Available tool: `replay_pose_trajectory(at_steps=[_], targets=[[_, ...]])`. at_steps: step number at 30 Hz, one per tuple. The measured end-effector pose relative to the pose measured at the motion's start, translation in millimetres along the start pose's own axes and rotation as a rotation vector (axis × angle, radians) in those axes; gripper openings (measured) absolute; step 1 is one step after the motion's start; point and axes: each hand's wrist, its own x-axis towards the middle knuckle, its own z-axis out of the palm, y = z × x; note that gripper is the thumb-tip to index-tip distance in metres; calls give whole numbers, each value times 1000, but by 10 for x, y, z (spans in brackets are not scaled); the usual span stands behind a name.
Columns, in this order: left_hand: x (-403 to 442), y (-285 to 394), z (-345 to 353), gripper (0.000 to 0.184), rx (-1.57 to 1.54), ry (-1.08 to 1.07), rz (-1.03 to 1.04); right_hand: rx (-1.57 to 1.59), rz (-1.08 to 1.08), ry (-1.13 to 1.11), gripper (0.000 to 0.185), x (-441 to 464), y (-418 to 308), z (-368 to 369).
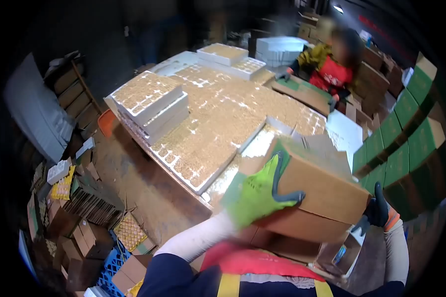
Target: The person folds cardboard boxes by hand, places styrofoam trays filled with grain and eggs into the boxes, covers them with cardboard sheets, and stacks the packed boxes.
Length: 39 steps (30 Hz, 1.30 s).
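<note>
A brown and green cardboard box [327,190] is held in front of me at the near edge of the table. My left hand [265,190], in a lime-green and dark glove, grips its left end, with the thumb and a finger spread over the near face. At the opposite end my right hand [376,208], in a dark glove with an orange cuff, presses on the right corner; part of its fingers is hidden. Behind the box, white foam trays [203,128] filled with brown, grainy material cover the table.
Stacked foam trays [153,106] stand at the table's left edge. Green cartons [399,143] are piled on the right. A co-worker in a red apron [332,72] handles another box [302,94] across the table. Flattened cardboard [91,200] and a blue crate [115,265] lie lower left.
</note>
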Motion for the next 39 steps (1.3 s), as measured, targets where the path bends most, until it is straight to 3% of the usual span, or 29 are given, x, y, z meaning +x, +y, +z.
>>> replay_pose_trajectory(at_steps=[1, 2, 3, 6, 7, 8, 9, 10, 12, 13, 14, 16, 17, 18, 19, 20, 22, 23, 25, 27, 30, 31, 34, 35, 36, 37, 39], targets=[[-101, -2, 46, 101, 76, 125, 251, 206, -96, -77, 91, -122, 74, 162], [-130, -102, 107, 109, 144, 203, 445, 247, -72, -16, 84, -93, 374, 132], [-211, -184, 114, 110, 149, 153, 438, 275, -58, 43, 77, 36, 764, 62], [-313, -489, -60, 82, -394, 68, 132, -120, -565, 399, 81, 546, 1885, 267], [-295, -733, -173, 73, -342, -160, -29, -312, -707, 537, 89, 667, 2246, 299], [-291, -961, -257, 65, -294, -393, -195, -428, -448, 534, 101, 771, 2588, 257], [-360, -1109, -196, 61, -118, -526, -226, -508, -206, 493, 93, 808, 2775, 186], [-502, -1205, -48, 57, 136, -578, -175, -549, -63, 467, 85, 773, 2789, 63], [-648, -1158, 70, 49, 406, -573, -49, -636, -53, 539, 69, 618, 2487, -289], [-553, -811, -68, 45, 587, -580, 199, -660, -109, 592, 62, 531, 2156, -442], [-540, -832, -31, 41, 284, -608, -126, -557, -294, 645, 56, 483, 1801, -488], [-638, -899, -6, 37, 459, -408, 265, -55, -794, 653, 56, 431, 859, 140], [-589, -824, -27, 38, 357, -427, 129, -50, -790, 647, 56, 501, 702, 364], [-610, -980, -45, 43, 57, -290, 56, -641, -680, 680, 66, 574, 588, 527], [-657, -1270, -48, 53, -78, -151, -195, -1225, -529, 680, 76, 648, 497, 624], [-704, -1562, -50, 63, -244, 37, -418, -1171, -537, 702, 87, 692, 453, 613], [-861, -2337, -130, 94, -119, 406, -1019, -1066, -538, 686, 83, 720, 451, 532], [-935, -2783, -125, 112, 12, 584, -1209, -961, -535, 664, 79, 718, 452, 521], [-1235, -4001, 222, 127, 257, 413, -1606, -952, -509, 681, 78, 730, 439, 547], [-999, -3831, 276, 129, 219, 632, -1612, -884, -495, 690, 80, 772, 439, 523], [-867, -3493, 198, 120, 285, 604, -1480, -816, -460, 688, 77, 769, 393, 533], [-825, -3512, 181, 114, 11, 870, -1262, -766, -451, 676, 76, 743, 380, 546], [-754, -3590, 54, 85, -721, 1197, -872, -830, -513, 739, 71, 730, 433, 480], [-789, -3587, -55, 75, -817, 1131, -834, -816, -551, 754, 71, 721, 468, 456], [-930, -3757, -83, 56, -829, 1098, -921, -752, -614, 755, 71, 726, 458, 488], [-940, -3624, -183, 53, -933, 1061, -896, -734, -620, 773, 71, 734, 455, 506], [-1042, -3551, -319, 54, -843, 978, -862, -881, -703, 867, 72, 688, 429, 538]])
